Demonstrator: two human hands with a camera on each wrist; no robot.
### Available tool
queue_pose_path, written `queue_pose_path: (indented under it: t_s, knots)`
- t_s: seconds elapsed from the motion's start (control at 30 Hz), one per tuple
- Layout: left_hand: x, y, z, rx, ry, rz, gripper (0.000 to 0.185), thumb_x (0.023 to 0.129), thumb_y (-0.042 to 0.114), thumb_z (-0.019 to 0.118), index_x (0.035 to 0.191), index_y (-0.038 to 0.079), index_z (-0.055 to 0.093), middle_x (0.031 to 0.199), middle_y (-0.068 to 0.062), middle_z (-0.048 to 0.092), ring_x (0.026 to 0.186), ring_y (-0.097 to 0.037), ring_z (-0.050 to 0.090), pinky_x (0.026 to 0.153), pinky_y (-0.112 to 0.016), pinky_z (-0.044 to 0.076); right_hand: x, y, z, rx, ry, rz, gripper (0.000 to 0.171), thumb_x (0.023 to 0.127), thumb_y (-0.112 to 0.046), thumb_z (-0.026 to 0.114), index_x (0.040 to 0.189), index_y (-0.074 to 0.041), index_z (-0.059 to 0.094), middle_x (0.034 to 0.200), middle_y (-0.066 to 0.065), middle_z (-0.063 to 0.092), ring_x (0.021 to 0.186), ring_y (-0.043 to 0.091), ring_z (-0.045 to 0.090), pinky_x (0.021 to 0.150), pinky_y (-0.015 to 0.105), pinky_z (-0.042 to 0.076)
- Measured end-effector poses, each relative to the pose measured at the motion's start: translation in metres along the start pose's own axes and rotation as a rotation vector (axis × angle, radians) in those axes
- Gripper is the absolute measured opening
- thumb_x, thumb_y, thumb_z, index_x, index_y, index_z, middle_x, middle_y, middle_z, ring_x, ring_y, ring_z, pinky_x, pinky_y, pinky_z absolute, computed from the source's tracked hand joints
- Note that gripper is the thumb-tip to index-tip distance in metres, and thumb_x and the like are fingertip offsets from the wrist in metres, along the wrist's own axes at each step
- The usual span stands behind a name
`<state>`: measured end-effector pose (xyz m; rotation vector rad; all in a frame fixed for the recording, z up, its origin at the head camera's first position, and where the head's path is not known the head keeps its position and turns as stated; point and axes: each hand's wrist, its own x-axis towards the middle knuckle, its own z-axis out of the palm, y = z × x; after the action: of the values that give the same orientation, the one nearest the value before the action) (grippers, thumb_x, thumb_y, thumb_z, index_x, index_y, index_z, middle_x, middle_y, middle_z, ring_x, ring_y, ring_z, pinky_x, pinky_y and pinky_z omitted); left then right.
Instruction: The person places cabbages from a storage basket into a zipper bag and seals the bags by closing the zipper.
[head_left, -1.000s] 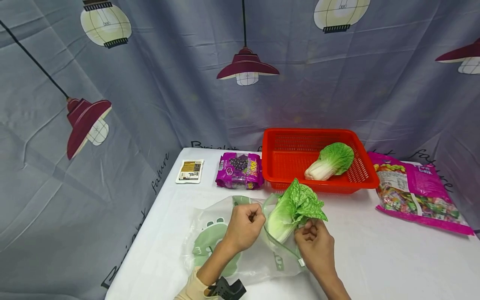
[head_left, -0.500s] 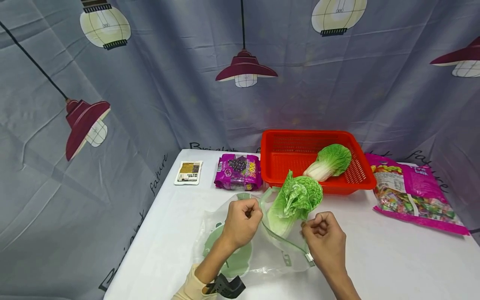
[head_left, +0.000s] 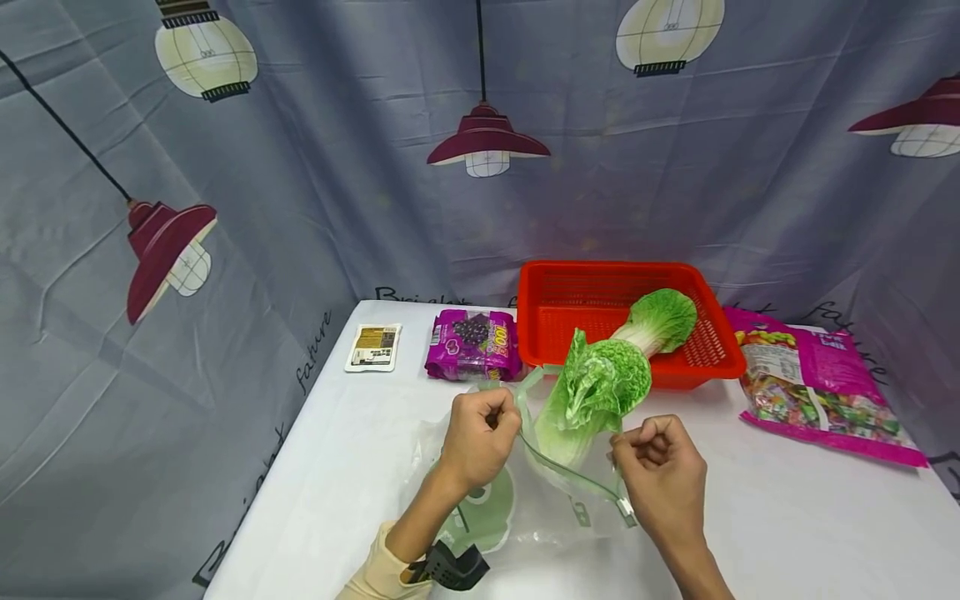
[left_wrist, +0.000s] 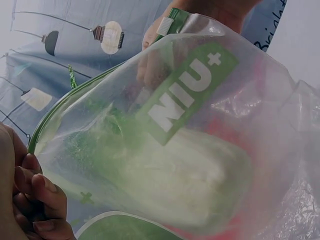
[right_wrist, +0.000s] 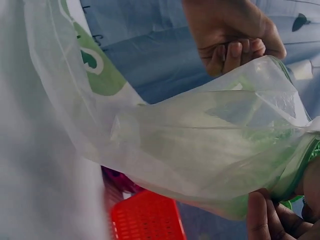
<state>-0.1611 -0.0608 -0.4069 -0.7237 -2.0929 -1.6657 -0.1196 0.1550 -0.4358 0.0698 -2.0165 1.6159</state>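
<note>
Against the red basket (head_left: 720, 360), the cabbage (head_left: 592, 392) has swung up over the last second: it lay low and slanted short of the basket's near wall, and now stands nearly upright, its leafy top overlapping that wall. The zip bag (head_left: 525, 500) has been lifted with it, its mouth raised closer to the basket. The left hand (head_left: 480, 437) and right hand (head_left: 660, 479), each pinching the bag's rim, have moved apart and slightly toward the basket.

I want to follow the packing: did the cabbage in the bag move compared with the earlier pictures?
Yes. The cabbage in the bag has risen toward the red basket; its leaves now overlap the basket's front rim.
</note>
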Motion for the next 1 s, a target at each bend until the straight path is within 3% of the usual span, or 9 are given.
queue_pose_path:
  t_s: [0.73,1.0]
  knots:
    - [0.01,0.011,-0.009,0.013,0.029,0.083,0.027,0.079,-0.001,0.049,0.058,0.016,0.042,0.053,0.007,0.037,0.049,-0.003,0.031,0.041,-0.02,0.023,0.013,-0.032,-0.01,0.055,-0.004,-0.099,0.024,0.077,0.023,0.061,0.081,0.009,0.041,0.073,0.02,0.064,0.058,0.014,0.066,0.054,0.022,0.053]
    - [0.011,0.015,-0.011,0.021,0.044,0.101,0.028,0.079,0.0,0.049,0.059,0.016,0.041,0.052,0.007,0.036,0.048,-0.003,0.03,0.041,-0.021,0.023,0.015,-0.042,-0.011,0.062,0.008,-0.108,0.025,0.077,0.023,0.062,0.08,0.01,0.041,0.072,0.016,0.065,0.056,0.013,0.065,0.052,0.019,0.051]
